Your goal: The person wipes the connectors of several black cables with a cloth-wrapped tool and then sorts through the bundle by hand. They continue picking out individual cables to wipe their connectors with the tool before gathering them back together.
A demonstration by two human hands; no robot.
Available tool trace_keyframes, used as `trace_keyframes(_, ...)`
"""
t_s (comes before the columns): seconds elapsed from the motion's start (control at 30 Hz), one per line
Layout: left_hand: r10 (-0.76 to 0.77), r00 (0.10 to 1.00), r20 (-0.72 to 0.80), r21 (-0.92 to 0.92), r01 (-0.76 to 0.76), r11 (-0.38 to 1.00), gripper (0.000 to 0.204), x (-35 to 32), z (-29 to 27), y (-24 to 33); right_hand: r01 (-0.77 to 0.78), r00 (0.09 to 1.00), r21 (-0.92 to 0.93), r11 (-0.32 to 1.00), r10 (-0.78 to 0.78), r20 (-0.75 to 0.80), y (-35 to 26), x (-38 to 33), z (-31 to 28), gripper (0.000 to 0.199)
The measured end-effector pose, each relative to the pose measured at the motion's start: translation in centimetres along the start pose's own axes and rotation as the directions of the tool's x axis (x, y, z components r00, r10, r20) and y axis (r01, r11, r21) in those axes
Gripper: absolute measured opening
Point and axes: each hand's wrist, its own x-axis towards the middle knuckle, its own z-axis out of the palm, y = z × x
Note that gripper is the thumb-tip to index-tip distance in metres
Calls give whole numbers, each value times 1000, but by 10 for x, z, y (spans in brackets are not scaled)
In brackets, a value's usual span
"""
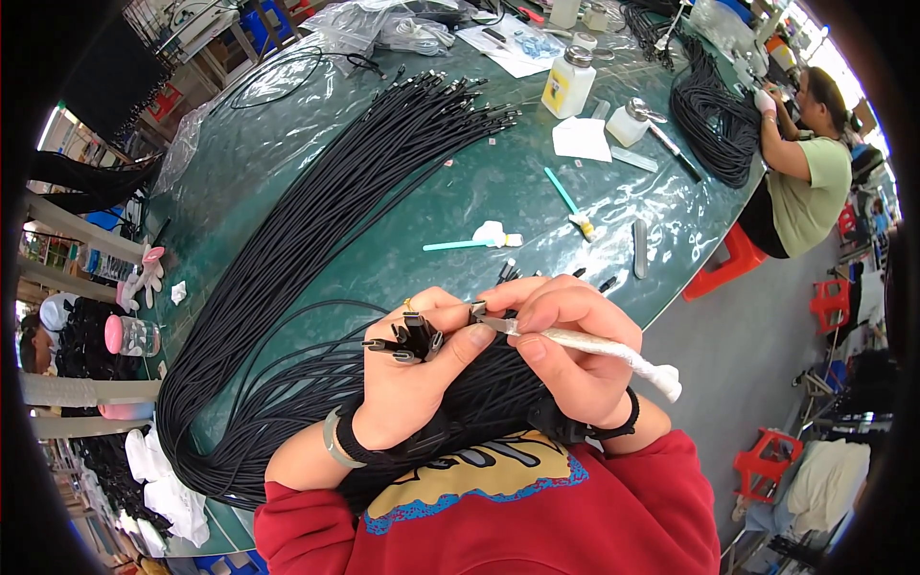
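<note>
My left hand (407, 388) is closed around several black cable connectors (414, 337), their metal tips poking out past the fingers. One connector is pinched between its thumb and forefinger. In my right hand (580, 369) is a small knife (613, 347), its handle wrapped in white material. The short metal blade touches or nearly touches the pinched connector; the fingers hide the exact contact. Black cables (335, 350) run beneath both hands, and a few more connector ends show just beyond my fingers.
A thick bundle of black cables (316, 201) curves across the green table (402, 254). Farther off lie two teal-handled swabs (455, 246), a white bottle (568, 84), a smaller bottle (628, 123) and a white cloth (582, 140). Another person (815, 163) works at the right edge near a red stool (726, 264).
</note>
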Motion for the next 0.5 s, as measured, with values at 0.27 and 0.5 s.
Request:
trace_keyframes(0.27, 10, 1000, -5, 15, -10, 1000, 7, 0, 0, 0, 8, 1000, -44, 999, -7, 28, -1, 3, -3, 2)
trace_keyframes(0.5, 18, 1000, -3, 10, -18, 1000, 8, 0, 1, 1, -34, 999, -74, 997, 37, 37, -4, 2, -6, 5)
